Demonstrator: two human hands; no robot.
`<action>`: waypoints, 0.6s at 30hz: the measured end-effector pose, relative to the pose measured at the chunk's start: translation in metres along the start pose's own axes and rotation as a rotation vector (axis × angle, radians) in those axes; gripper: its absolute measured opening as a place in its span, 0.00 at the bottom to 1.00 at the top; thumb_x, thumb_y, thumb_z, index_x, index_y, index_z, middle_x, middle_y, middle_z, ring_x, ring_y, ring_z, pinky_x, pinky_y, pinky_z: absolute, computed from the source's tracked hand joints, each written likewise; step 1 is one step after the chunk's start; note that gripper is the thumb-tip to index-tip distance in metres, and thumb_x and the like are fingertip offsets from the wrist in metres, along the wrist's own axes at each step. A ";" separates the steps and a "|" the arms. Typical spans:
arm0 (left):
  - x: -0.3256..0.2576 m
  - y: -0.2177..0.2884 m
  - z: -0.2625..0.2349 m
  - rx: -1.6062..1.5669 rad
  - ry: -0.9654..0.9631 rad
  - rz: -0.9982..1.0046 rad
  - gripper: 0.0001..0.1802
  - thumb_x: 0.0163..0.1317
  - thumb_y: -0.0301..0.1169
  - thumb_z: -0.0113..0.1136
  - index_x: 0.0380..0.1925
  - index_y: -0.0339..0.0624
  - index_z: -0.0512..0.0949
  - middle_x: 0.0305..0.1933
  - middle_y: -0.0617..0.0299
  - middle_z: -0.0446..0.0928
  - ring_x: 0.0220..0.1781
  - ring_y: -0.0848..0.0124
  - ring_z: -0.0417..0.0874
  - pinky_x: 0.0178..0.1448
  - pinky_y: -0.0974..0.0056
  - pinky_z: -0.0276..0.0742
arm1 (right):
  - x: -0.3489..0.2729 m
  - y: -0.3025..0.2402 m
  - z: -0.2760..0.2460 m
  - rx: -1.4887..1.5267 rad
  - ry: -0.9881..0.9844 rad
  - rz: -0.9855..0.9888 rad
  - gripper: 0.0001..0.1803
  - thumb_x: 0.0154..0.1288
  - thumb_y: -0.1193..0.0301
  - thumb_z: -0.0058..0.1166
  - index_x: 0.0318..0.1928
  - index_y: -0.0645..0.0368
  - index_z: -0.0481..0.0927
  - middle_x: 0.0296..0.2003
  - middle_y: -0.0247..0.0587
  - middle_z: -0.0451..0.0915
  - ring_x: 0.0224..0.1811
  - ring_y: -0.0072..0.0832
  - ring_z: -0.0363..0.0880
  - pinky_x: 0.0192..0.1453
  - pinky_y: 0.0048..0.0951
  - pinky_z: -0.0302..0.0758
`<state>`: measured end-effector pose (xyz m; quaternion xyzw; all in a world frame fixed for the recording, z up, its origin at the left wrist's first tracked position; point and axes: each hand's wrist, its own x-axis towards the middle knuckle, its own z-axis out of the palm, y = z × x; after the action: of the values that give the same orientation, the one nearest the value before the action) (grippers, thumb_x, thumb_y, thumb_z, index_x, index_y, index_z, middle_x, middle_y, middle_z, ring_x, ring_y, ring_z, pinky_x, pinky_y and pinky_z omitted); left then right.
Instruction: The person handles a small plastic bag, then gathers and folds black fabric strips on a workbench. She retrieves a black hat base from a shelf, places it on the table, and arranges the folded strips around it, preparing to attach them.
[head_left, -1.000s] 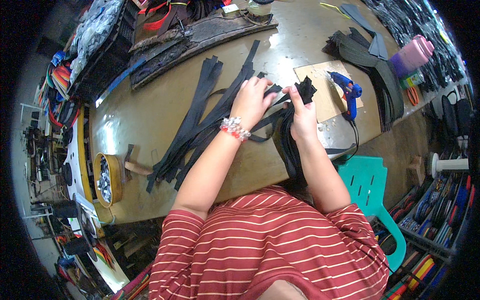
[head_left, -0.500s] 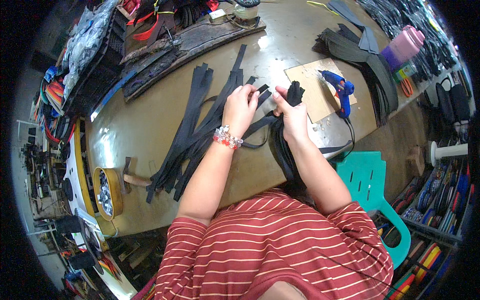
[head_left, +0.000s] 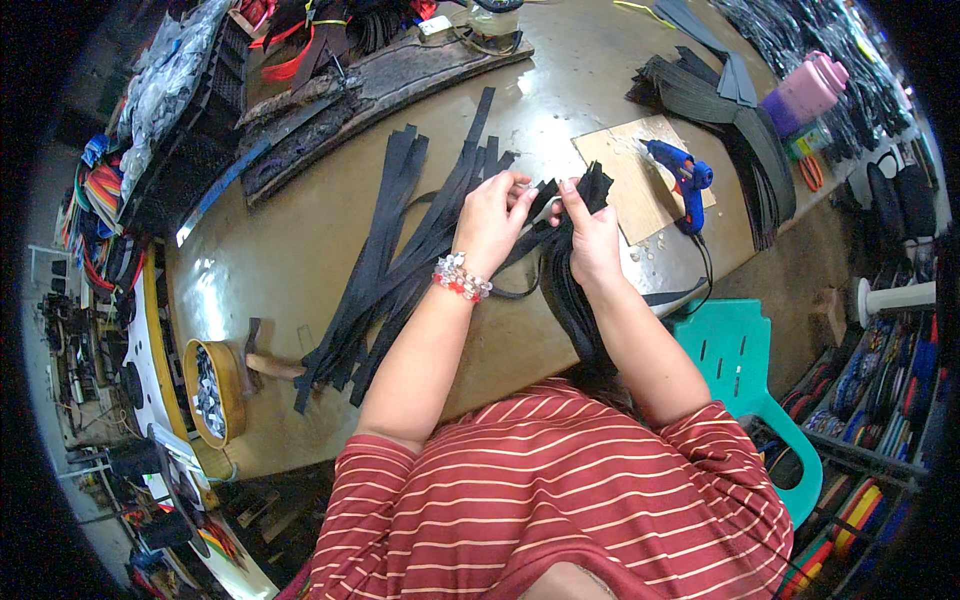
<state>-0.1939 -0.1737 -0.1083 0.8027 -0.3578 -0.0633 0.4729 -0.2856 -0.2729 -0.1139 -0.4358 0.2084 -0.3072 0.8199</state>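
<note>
My right hand (head_left: pixel 594 240) is closed around a bundle of black webbing straps (head_left: pixel 572 300). Their cut ends stick up above its thumb, and their lengths hang toward the table's front edge. Just to its left, my left hand (head_left: pixel 490 218), with a beaded bracelet at the wrist, has its thumb and fingers drawn together on a black strap (head_left: pixel 543 192) between the two hands. The exact grip is partly hidden by the fingers. Under and left of that forearm, loose black straps (head_left: pixel 385 210) lie in an overlapping heap on the table (head_left: pixel 290 240).
A blue glue gun (head_left: pixel 684 180) rests on a cardboard sheet (head_left: pixel 625 195) to the right. Beyond it lie dark grey strips (head_left: pixel 700 115) and a pink-purple bottle (head_left: pixel 806 92). At left are a hammer (head_left: pixel 270 365) and a yellow tub (head_left: pixel 232 395). A green chair (head_left: pixel 725 350) stands right.
My left hand has shifted slightly right, closer to my right hand. The strap end between them has moved toward the bundle. My right thumb now lies against the bundle.
</note>
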 end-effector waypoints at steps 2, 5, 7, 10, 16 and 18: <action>-0.001 0.000 0.002 0.106 0.024 0.071 0.13 0.53 0.29 0.63 0.38 0.37 0.77 0.37 0.52 0.78 0.34 0.62 0.80 0.38 0.63 0.77 | 0.001 0.001 0.000 -0.078 -0.026 0.026 0.15 0.59 0.69 0.60 0.42 0.63 0.73 0.31 0.34 0.75 0.29 0.18 0.72 0.32 0.22 0.70; -0.003 0.001 0.004 0.263 0.032 0.140 0.13 0.50 0.28 0.63 0.36 0.38 0.76 0.37 0.52 0.74 0.39 0.56 0.77 0.43 0.58 0.75 | 0.003 0.005 0.000 -0.182 -0.052 -0.014 0.18 0.55 0.69 0.63 0.43 0.64 0.73 0.29 0.34 0.75 0.27 0.19 0.72 0.30 0.21 0.70; -0.004 0.001 0.006 0.298 0.006 0.097 0.12 0.50 0.28 0.62 0.35 0.39 0.75 0.37 0.52 0.73 0.42 0.53 0.75 0.47 0.55 0.73 | 0.005 0.007 0.000 -0.287 -0.051 -0.043 0.20 0.53 0.70 0.65 0.43 0.65 0.73 0.27 0.33 0.75 0.24 0.19 0.71 0.27 0.20 0.69; -0.007 0.000 0.008 0.302 0.036 0.129 0.11 0.49 0.27 0.62 0.34 0.39 0.74 0.37 0.52 0.72 0.42 0.54 0.74 0.47 0.55 0.73 | 0.010 0.008 0.001 -0.596 -0.028 -0.059 0.24 0.49 0.71 0.65 0.45 0.69 0.72 0.24 0.37 0.78 0.17 0.19 0.72 0.21 0.20 0.69; -0.010 -0.004 0.009 0.303 0.090 0.167 0.11 0.49 0.27 0.62 0.34 0.40 0.75 0.35 0.54 0.73 0.41 0.56 0.75 0.46 0.56 0.73 | 0.018 0.002 0.002 -0.837 0.001 -0.054 0.16 0.50 0.71 0.62 0.36 0.69 0.74 0.20 0.42 0.79 0.17 0.21 0.76 0.20 0.23 0.71; -0.009 -0.006 0.009 0.235 0.097 0.140 0.11 0.50 0.27 0.62 0.34 0.39 0.76 0.32 0.54 0.75 0.39 0.56 0.76 0.45 0.57 0.73 | 0.017 0.000 0.001 -0.697 -0.014 -0.089 0.13 0.51 0.72 0.61 0.35 0.67 0.75 0.20 0.36 0.77 0.16 0.19 0.72 0.19 0.22 0.68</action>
<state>-0.2009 -0.1727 -0.1201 0.8277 -0.3946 0.0508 0.3957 -0.2723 -0.2839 -0.1145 -0.7003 0.2758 -0.2498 0.6092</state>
